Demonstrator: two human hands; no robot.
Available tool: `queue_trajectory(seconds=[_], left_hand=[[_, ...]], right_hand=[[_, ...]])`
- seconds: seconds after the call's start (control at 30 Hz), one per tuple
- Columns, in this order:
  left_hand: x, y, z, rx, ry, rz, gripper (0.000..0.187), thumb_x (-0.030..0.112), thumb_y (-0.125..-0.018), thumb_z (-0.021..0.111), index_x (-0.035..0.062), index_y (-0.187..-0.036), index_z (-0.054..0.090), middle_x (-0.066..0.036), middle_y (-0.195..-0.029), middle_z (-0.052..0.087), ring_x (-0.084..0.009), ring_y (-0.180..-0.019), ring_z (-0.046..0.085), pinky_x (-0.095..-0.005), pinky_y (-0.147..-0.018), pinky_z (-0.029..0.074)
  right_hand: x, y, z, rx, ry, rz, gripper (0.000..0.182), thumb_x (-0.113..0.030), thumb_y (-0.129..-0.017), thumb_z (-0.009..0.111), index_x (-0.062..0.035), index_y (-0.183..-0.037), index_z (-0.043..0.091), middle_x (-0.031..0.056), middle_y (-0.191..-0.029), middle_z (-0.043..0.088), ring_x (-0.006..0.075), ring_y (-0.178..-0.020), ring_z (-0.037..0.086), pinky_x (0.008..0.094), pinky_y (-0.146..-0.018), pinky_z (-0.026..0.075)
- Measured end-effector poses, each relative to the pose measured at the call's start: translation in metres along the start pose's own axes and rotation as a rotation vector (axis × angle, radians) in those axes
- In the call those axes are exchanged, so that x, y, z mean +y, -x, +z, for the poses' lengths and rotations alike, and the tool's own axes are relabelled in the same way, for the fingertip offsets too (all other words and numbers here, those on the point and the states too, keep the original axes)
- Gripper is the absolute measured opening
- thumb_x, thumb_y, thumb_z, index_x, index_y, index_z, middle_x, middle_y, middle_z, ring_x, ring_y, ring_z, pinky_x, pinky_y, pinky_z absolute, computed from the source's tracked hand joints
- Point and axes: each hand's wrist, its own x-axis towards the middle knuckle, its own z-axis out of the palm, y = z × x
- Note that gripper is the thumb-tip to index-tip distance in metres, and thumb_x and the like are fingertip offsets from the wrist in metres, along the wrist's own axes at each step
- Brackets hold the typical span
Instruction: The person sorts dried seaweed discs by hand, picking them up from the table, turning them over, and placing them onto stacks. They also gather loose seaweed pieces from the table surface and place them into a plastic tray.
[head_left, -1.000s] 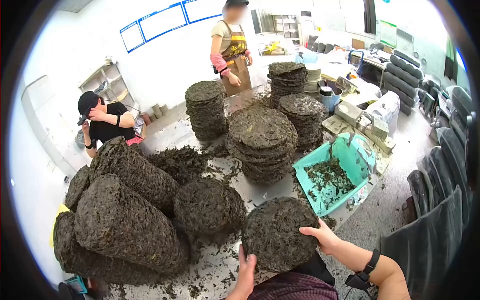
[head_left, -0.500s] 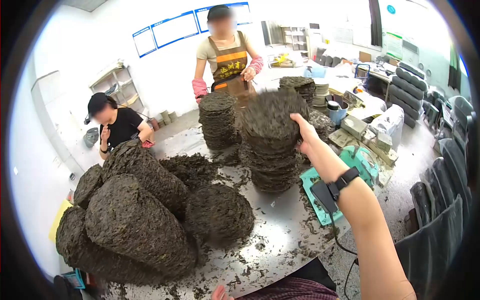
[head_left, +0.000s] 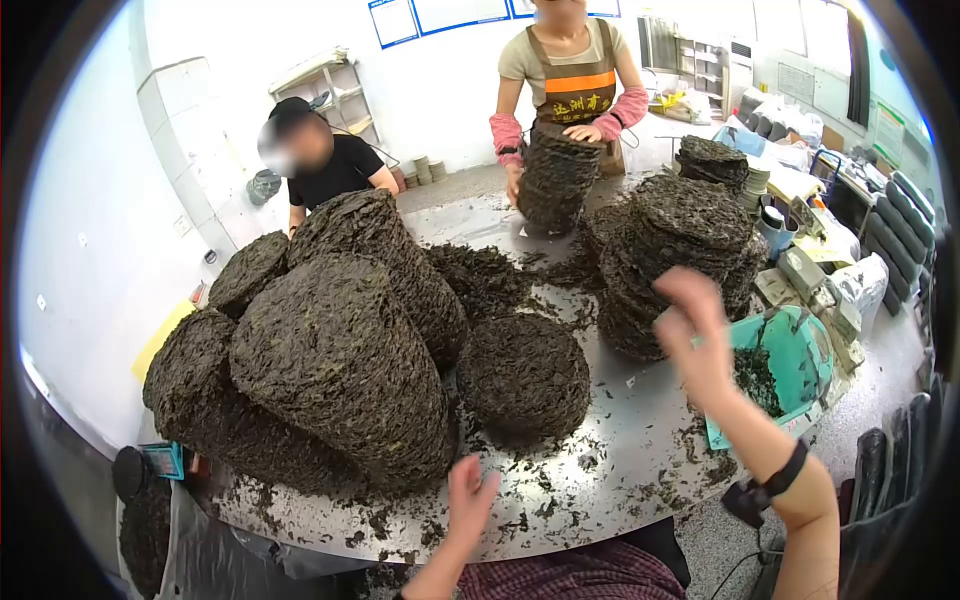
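Observation:
My right hand (head_left: 697, 338) is raised and blurred in front of an upright stack of dark round pressed-leaf cakes (head_left: 680, 250), fingers spread, holding nothing. My left hand (head_left: 468, 500) hovers open over the near edge of the metal table (head_left: 600, 480), just in front of a short leaning stack of cakes (head_left: 524, 375). Long stacks of the same cakes (head_left: 330, 350) lie on their sides at the left. A black band with a cable is on my right wrist.
A person in an apron holds a stack of cakes (head_left: 556, 180) at the far side. Another person in black stands at the back left. A green bin (head_left: 790, 365) with loose leaves sits at the right edge. Leaf crumbs litter the table.
My right hand put the cake it carried onto the upright stack and pulled back empty. My left hand rose over the table edge. The view shifted left.

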Motion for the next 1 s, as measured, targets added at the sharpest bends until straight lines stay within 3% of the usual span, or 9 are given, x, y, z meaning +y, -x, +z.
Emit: queue_trajectory(seconds=[0.1,0.17,0.23,0.33,0.5,0.63,0.8,0.93,1.0], left_hand=[[0.025,-0.069,0.017,0.071,0.475,-0.432,0.050,0.034,-0.084,0.070,0.0056,-0.119,0.049,-0.005,-0.109,0.048,-0.0160,-0.096,0.047,-0.0338,-0.092,0.038],[0.016,-0.096,0.025,0.044,0.495,-0.449,0.053,0.036,-0.084,0.070,0.0054,-0.120,0.046,-0.005,-0.108,0.047,-0.0150,-0.094,0.045,-0.0338,-0.091,0.037],[0.020,-0.102,0.034,0.018,0.519,-0.469,0.055,0.037,-0.084,0.070,0.0051,-0.120,0.044,-0.005,-0.108,0.046,-0.0140,-0.092,0.043,-0.0339,-0.091,0.036],[0.043,-0.083,0.057,0.198,0.213,-0.072,0.055,0.035,-0.081,0.073,0.0014,-0.113,0.042,-0.007,-0.106,0.045,-0.0172,-0.101,0.045,-0.0330,-0.090,0.037],[0.072,-0.047,0.094,-0.132,0.465,0.204,0.053,0.007,-0.085,0.068,0.0053,-0.115,0.024,-0.015,-0.118,0.041,-0.0200,-0.110,0.044,-0.0303,-0.095,0.041],[0.070,-0.016,0.080,-0.298,0.658,0.157,0.080,0.004,-0.079,0.072,0.0034,-0.138,0.018,-0.011,-0.132,0.041,-0.0202,-0.121,0.043,-0.0349,-0.100,0.040],[0.016,0.063,0.010,-0.532,0.340,-0.190,0.074,0.008,-0.072,0.080,-0.0024,-0.133,0.039,-0.010,-0.128,0.052,-0.0191,-0.117,0.050,-0.0352,-0.100,0.041],[-0.021,0.122,-0.007,-0.381,0.484,-0.443,0.064,0.004,-0.076,0.077,-0.0034,-0.129,0.043,-0.011,-0.125,0.055,-0.0193,-0.114,0.053,-0.0349,-0.098,0.043],[-0.024,0.137,-0.013,-0.367,0.525,-0.468,0.056,0.018,-0.086,0.068,-0.0011,-0.133,0.043,-0.012,-0.129,0.053,-0.0226,-0.118,0.051,-0.0358,-0.098,0.043]], right_hand=[[-0.029,0.045,0.060,-0.517,0.028,-0.235,0.058,-0.028,-0.082,0.070,-0.0052,-0.131,0.047,0.0163,-0.133,0.049,0.0318,-0.127,0.043,0.0441,-0.107,0.035],[-0.023,0.073,0.092,-0.655,0.189,-0.283,0.076,-0.042,-0.084,0.065,-0.0007,-0.140,0.035,0.0161,-0.143,0.039,0.0307,-0.136,0.031,0.0446,-0.113,0.026],[-0.007,0.095,0.114,-0.601,0.119,-0.171,0.078,-0.042,-0.082,0.068,-0.0019,-0.141,0.035,0.0150,-0.143,0.038,0.0319,-0.136,0.031,0.0454,-0.112,0.027],[-0.005,0.100,0.103,-0.499,0.001,-0.049,0.081,-0.040,-0.080,0.072,-0.0036,-0.141,0.034,0.0163,-0.144,0.034,0.0356,-0.137,0.028,0.0471,-0.111,0.029],[-0.005,0.100,0.086,-0.421,-0.136,0.130,0.080,-0.032,-0.077,0.077,-0.0061,-0.140,0.034,0.0192,-0.147,0.022,0.0419,-0.135,0.026,0.0495,-0.107,0.033],[-0.021,0.116,0.066,-0.170,-0.283,0.153,0.062,-0.031,-0.076,0.078,-0.0066,-0.123,0.044,0.0180,-0.146,0.027,0.0425,-0.133,0.029,0.0519,-0.107,0.030],[-0.070,0.170,0.022,-0.423,-0.110,-0.040,0.045,-0.039,-0.070,0.082,-0.0106,-0.088,0.051,0.0155,-0.140,0.044,0.0366,-0.135,0.035,0.0608,-0.111,0.013],[-0.080,0.209,0.031,-0.584,-0.521,0.105,0.047,-0.037,-0.076,0.078,-0.0072,-0.100,0.050,0.0163,-0.139,0.046,0.0374,-0.132,0.040,0.0488,-0.108,0.033],[-0.089,0.214,0.033,-0.658,-0.614,0.329,0.052,-0.034,-0.078,0.076,-0.0049,-0.112,0.050,0.0173,-0.138,0.046,0.0375,-0.131,0.040,0.0425,-0.104,0.041]])
